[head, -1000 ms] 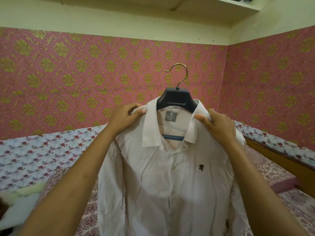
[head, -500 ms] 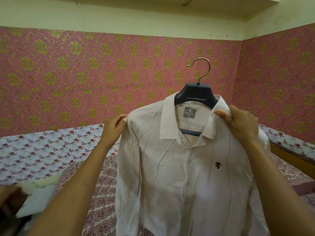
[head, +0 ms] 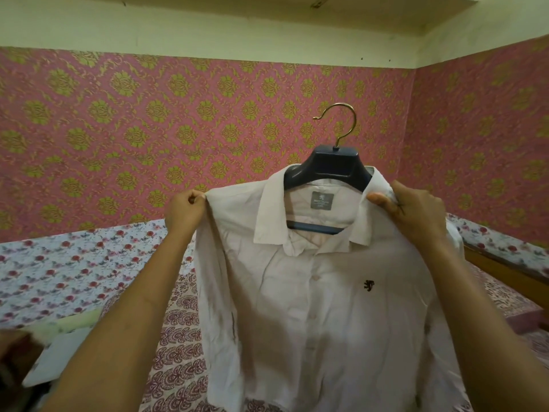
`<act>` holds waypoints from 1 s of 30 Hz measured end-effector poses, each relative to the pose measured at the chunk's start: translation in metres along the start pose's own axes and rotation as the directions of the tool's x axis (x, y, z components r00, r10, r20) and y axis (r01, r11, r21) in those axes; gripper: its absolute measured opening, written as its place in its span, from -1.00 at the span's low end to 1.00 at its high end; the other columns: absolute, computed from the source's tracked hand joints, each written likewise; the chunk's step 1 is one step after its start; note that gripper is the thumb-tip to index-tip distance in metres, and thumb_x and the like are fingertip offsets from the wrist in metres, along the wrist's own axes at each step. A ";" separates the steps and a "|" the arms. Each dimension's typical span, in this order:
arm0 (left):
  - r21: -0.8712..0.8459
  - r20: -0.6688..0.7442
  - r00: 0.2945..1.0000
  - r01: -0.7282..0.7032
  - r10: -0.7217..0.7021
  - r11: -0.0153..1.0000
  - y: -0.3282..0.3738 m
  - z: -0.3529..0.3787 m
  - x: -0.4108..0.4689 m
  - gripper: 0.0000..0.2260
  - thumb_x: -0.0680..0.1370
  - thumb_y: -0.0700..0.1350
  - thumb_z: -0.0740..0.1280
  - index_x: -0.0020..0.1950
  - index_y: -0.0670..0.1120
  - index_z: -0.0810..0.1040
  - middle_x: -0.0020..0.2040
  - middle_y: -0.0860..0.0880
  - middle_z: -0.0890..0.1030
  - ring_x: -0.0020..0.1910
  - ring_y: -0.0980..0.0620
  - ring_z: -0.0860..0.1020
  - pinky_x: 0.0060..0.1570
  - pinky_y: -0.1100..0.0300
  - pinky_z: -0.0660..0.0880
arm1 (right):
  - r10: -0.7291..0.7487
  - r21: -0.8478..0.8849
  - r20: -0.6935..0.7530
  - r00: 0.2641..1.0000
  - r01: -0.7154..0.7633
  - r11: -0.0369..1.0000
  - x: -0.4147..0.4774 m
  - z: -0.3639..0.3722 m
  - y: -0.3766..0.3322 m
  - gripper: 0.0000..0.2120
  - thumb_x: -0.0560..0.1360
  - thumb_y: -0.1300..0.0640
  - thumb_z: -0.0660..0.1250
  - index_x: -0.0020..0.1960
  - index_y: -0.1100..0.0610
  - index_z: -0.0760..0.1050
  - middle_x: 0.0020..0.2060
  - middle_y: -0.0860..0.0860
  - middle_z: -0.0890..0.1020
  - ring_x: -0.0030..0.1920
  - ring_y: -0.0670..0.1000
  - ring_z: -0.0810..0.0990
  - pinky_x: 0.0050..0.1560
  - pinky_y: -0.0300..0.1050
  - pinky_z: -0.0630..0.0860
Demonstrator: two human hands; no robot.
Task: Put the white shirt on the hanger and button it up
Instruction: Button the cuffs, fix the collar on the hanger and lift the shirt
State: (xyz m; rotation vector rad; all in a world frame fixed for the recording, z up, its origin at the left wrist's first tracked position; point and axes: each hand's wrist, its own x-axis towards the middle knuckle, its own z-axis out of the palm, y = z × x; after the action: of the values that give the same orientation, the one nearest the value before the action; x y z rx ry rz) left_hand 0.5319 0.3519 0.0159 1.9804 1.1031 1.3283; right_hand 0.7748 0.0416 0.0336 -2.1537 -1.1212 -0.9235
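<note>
The white shirt [head: 312, 292] hangs in the air in front of me on a dark hanger [head: 328, 166] with a brass hook. Its front is closed below the collar, with a small black emblem on the chest and a grey label inside the neck. My left hand [head: 184, 208] pinches the fabric at the shirt's left shoulder edge. My right hand [head: 413, 208] grips the right shoulder of the shirt beside the collar, thumb on the front. The hanger's ends are hidden inside the shirt.
A bed with a patterned maroon sheet [head: 178, 346] lies below the shirt, and a floral cover [head: 74, 263] runs along the pink and gold papered wall. A wooden bed edge [head: 505, 266] shows at right. Pale cloth [head: 59, 352] lies at lower left.
My left hand has slid outward from the collar to the shirt's left shoulder edge. The shirt and hanger have shifted to the right in view. The right hand keeps its hold.
</note>
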 end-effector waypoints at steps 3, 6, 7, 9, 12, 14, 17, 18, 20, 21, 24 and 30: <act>0.308 0.218 0.975 -0.018 -0.052 0.951 0.002 -0.002 0.005 -0.80 0.52 -0.17 0.24 -0.26 -0.10 0.59 -0.27 -0.14 0.61 -0.34 -0.07 0.45 -0.27 0.13 0.43 | 0.017 0.019 -0.005 1.000 -0.017 1.000 -0.001 0.001 0.002 -0.22 0.28 -0.55 -0.34 -0.29 0.13 0.23 -0.47 0.04 0.39 -0.46 0.09 0.36 -0.36 -0.09 0.28; 0.408 0.328 0.943 -0.085 -0.059 0.909 0.006 -0.004 0.006 -0.88 0.49 -0.17 0.31 -0.12 -0.05 0.64 -0.10 -0.05 0.66 -0.15 -0.07 0.57 -0.08 0.06 0.55 | 0.020 0.017 -0.009 1.000 -0.020 1.000 -0.003 0.004 0.004 -0.19 0.27 -0.57 -0.35 -0.29 0.14 0.26 -0.46 0.04 0.40 -0.46 0.08 0.37 -0.37 -0.11 0.28; 0.285 0.328 0.945 -0.105 0.006 0.953 0.012 -0.004 0.003 -0.86 0.50 -0.20 0.30 -0.05 -0.05 0.64 0.00 -0.04 0.64 -0.04 -0.06 0.57 0.03 0.04 0.53 | 0.020 0.018 -0.011 1.000 -0.020 1.000 -0.004 0.006 0.005 -0.18 0.26 -0.57 -0.36 -0.29 0.14 0.27 -0.46 0.04 0.40 -0.45 0.09 0.37 -0.37 -0.10 0.28; -0.071 0.320 0.935 -0.138 0.154 0.988 0.029 -0.005 -0.009 -0.79 0.53 -0.26 0.25 0.08 -0.08 0.60 0.06 -0.02 0.59 0.05 0.00 0.51 0.09 0.10 0.46 | 0.024 0.030 -0.003 1.000 -0.024 0.999 -0.003 0.008 0.005 -0.16 0.25 -0.57 -0.36 -0.29 0.15 0.27 -0.46 0.05 0.42 -0.45 0.12 0.40 -0.37 -0.07 0.31; -0.259 0.470 0.804 -0.269 0.364 0.928 0.049 -0.003 -0.021 -0.77 0.56 -0.08 0.23 0.20 0.05 0.50 0.08 0.11 0.54 0.08 0.10 0.48 -0.01 0.27 0.42 | 0.001 0.041 -0.020 1.000 0.000 0.999 0.000 0.010 0.002 -0.16 0.25 -0.58 -0.36 -0.29 0.15 0.26 -0.45 0.09 0.45 -0.43 0.17 0.46 -0.36 -0.05 0.33; -0.143 0.543 0.727 -0.414 0.421 0.899 0.052 0.003 -0.022 -0.60 0.45 0.24 0.18 0.21 0.12 0.48 0.08 0.11 0.55 0.03 0.09 0.50 -0.03 0.19 0.45 | -0.019 0.030 -0.047 0.999 0.021 0.999 0.004 0.011 0.000 -0.18 0.25 -0.57 -0.37 -0.29 0.15 0.25 -0.45 0.15 0.49 -0.43 0.20 0.47 -0.37 -0.07 0.28; -0.043 0.485 0.762 -0.469 0.429 0.882 0.052 0.013 -0.017 -0.38 0.32 0.38 0.09 0.20 0.04 0.52 0.06 0.03 0.59 0.00 -0.02 0.54 0.00 0.02 0.49 | -0.030 0.001 -0.054 0.998 0.030 1.000 0.005 0.012 0.000 -0.14 0.23 -0.57 -0.38 -0.25 0.16 0.29 -0.38 0.18 0.56 -0.37 0.23 0.52 -0.35 -0.05 0.30; -0.040 0.450 0.776 -0.477 0.442 0.878 0.051 0.015 -0.015 -0.37 0.32 0.38 0.09 0.21 0.04 0.52 0.09 0.02 0.60 0.03 -0.03 0.54 0.02 -0.01 0.50 | -0.026 0.012 -0.050 0.998 0.027 1.000 0.005 0.014 -0.001 -0.13 0.23 -0.57 -0.39 -0.24 0.15 0.29 -0.38 0.17 0.55 -0.37 0.22 0.51 -0.35 -0.05 0.30; -0.019 0.400 0.781 -0.516 0.479 0.856 0.048 0.020 -0.011 -0.40 0.35 0.36 0.08 0.21 0.06 0.52 0.09 0.00 0.62 0.00 -0.05 0.56 -0.02 -0.04 0.51 | 0.001 0.062 -0.037 0.999 0.001 0.998 0.004 0.017 0.001 -0.14 0.22 -0.58 -0.36 -0.23 0.15 0.29 -0.38 0.10 0.50 -0.37 0.14 0.46 -0.36 -0.07 0.27; -0.016 0.384 0.777 -0.534 0.498 0.845 0.049 0.022 -0.010 -0.41 0.36 0.35 0.08 0.19 0.05 0.54 0.05 -0.02 0.63 -0.04 -0.06 0.56 -0.07 -0.04 0.52 | 0.018 0.095 -0.024 1.000 -0.016 0.995 0.004 0.017 0.004 -0.14 0.23 -0.58 -0.33 -0.21 0.16 0.31 -0.37 0.06 0.49 -0.36 0.12 0.45 -0.36 -0.07 0.28; -0.043 0.332 0.788 -0.536 0.518 0.843 0.050 0.026 -0.010 -0.45 0.36 0.32 0.09 0.14 0.02 0.55 -0.03 -0.06 0.63 -0.12 -0.10 0.55 -0.14 -0.04 0.49 | 0.080 0.241 0.014 0.997 -0.081 0.967 -0.002 0.018 0.013 -0.39 0.41 -0.43 -0.14 -0.16 0.06 0.39 -0.34 -0.05 0.49 -0.28 0.05 0.47 -0.30 -0.05 0.34; -0.019 0.248 0.834 -0.504 0.492 0.864 0.043 0.022 -0.006 -0.42 0.33 0.31 0.08 0.13 -0.01 0.55 -0.13 -0.02 0.56 -0.21 -0.04 0.48 -0.24 0.12 0.38 | 0.416 0.425 0.009 0.909 -0.380 0.821 -0.031 0.028 0.056 -0.65 0.62 0.01 0.03 -0.15 0.20 0.43 -0.33 -0.01 0.46 -0.26 0.05 0.44 -0.34 -0.10 0.29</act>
State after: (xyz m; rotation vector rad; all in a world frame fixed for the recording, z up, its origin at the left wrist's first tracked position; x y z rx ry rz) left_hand 0.5659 0.3242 0.0376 2.4994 0.5154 1.2506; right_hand 0.8184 0.0184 -0.0156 -1.8649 -0.6998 -0.5169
